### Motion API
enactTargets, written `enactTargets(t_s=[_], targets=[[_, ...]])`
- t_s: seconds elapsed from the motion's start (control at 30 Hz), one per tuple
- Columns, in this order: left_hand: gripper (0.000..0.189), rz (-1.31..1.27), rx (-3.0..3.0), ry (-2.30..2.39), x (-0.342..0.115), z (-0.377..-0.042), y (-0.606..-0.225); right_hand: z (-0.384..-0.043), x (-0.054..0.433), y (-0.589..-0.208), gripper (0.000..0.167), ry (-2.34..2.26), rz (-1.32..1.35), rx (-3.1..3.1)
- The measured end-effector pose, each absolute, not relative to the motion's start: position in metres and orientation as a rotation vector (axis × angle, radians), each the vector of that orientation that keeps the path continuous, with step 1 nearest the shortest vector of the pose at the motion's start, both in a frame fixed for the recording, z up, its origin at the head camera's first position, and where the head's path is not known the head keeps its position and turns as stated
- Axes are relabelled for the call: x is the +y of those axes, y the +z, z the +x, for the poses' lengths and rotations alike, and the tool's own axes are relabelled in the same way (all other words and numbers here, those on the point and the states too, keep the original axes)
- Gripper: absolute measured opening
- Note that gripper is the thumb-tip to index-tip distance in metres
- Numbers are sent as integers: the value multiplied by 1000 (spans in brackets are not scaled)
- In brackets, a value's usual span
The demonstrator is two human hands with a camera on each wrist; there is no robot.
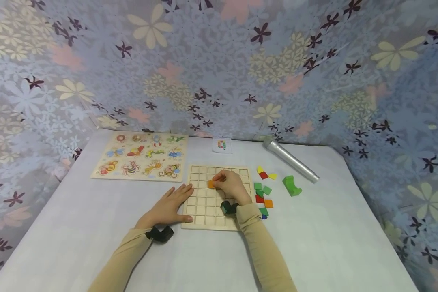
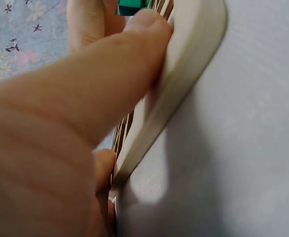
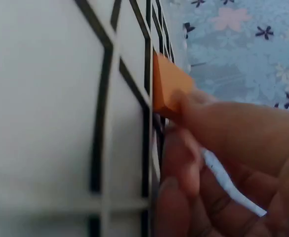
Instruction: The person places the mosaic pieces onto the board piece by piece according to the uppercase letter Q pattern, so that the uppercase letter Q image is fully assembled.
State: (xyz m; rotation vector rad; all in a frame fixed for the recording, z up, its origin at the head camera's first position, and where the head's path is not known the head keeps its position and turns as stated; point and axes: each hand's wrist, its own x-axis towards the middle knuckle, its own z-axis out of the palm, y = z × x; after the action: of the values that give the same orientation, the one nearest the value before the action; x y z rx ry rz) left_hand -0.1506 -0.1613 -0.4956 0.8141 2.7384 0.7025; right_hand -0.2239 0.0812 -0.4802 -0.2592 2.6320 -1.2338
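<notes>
A wooden grid board (image 1: 200, 210) lies flat at the middle of the table. Between thumb and fingertips, my right hand (image 1: 230, 186) pinches an orange square tile (image 3: 171, 84) right at the grid's surface, around its upper middle cells. My left hand (image 1: 170, 207) rests on the board's left edge with fingers spread, the thumb near the lower left corner. Seen from the left wrist, that thumb (image 2: 119, 61) presses along the board's rim (image 2: 159, 108). Right of the board lie loose tiles, among them a green one (image 1: 267, 190) and an orange one (image 1: 268, 203).
At the back left is a wooden picture puzzle (image 1: 184, 162) with animal pieces. A small pattern card (image 1: 215, 149) lies behind the board. To the right are a silver microphone (image 1: 295, 162) and a green curved block (image 1: 291, 186). Flowered cloth (image 1: 219, 81) hangs behind the table.
</notes>
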Motion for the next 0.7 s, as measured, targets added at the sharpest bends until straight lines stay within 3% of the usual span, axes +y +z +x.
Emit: enactTargets(t_s=[0.37,0.7], targets=[[95,806,2745,677,-156,-150,-503,-215,103,-486,25,-1343,-418,2534],[94,820,2787,729,-158,-147,-504,-199,206,-474,43,-1689,-138,2378]])
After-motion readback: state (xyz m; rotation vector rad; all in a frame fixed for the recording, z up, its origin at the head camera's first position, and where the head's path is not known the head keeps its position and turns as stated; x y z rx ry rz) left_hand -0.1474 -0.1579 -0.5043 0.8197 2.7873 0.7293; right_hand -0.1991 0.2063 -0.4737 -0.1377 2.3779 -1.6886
